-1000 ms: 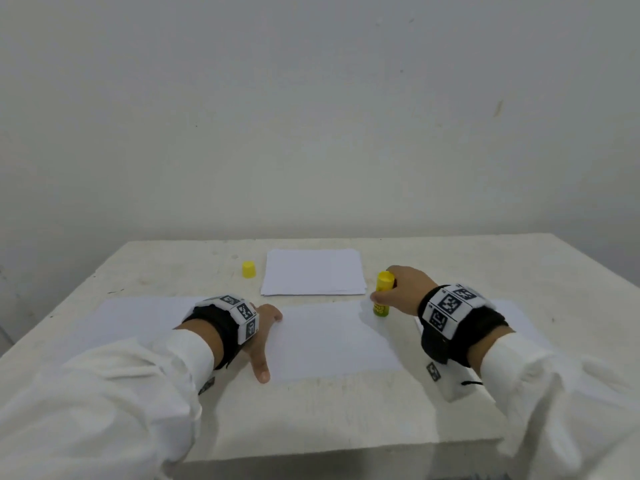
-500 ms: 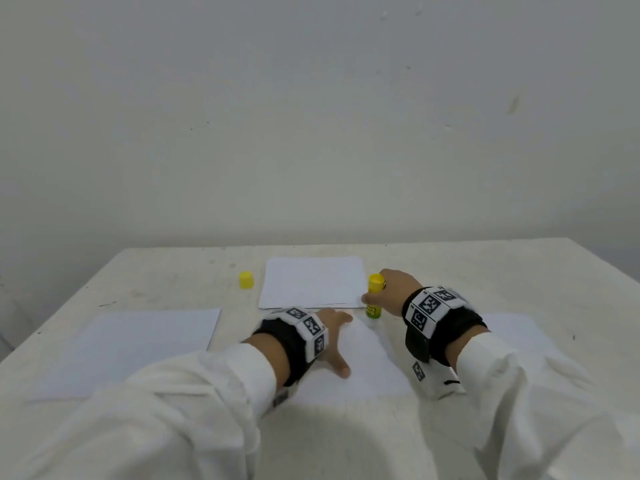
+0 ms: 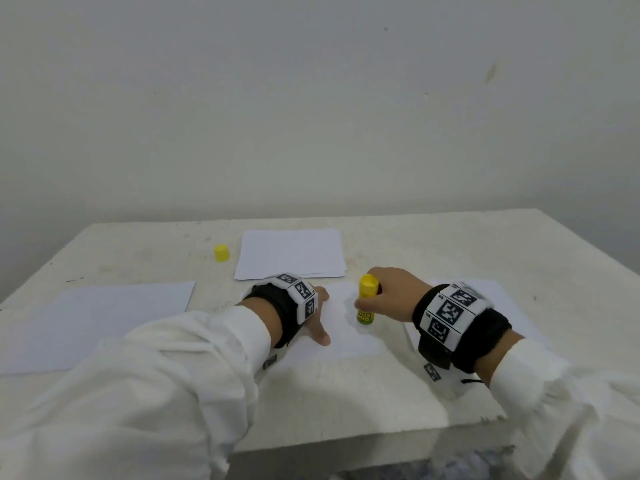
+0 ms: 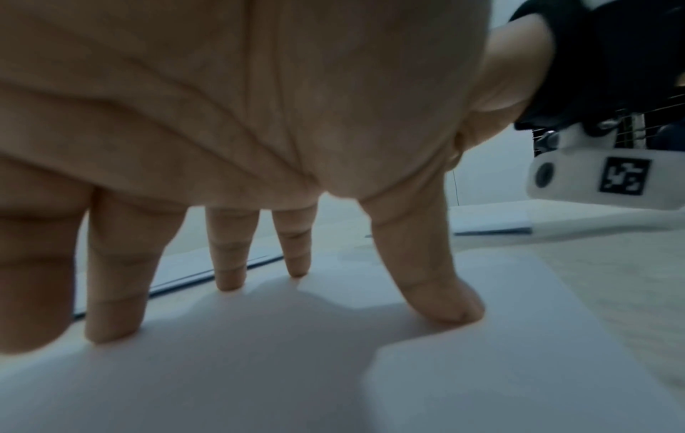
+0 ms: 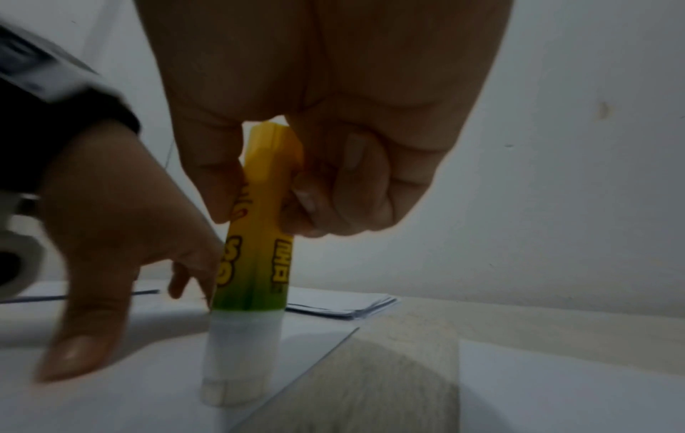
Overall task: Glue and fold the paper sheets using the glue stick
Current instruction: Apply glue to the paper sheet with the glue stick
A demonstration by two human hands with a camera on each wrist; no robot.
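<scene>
A white paper sheet lies in the middle of the table. My left hand presses flat on it with spread, straight fingers. My right hand grips a yellow and green glue stick held upright. Its white glue end touches the sheet near its right edge. The yellow cap stands apart at the back left.
A stack of white sheets lies behind my hands. One sheet lies to the left and another lies under my right wrist. The table's front edge is close to my arms.
My left hand has slid right across the middle sheet toward the glue stick. My right hand has kept the glue stick on the sheet's right edge and drawn it slightly nearer.
</scene>
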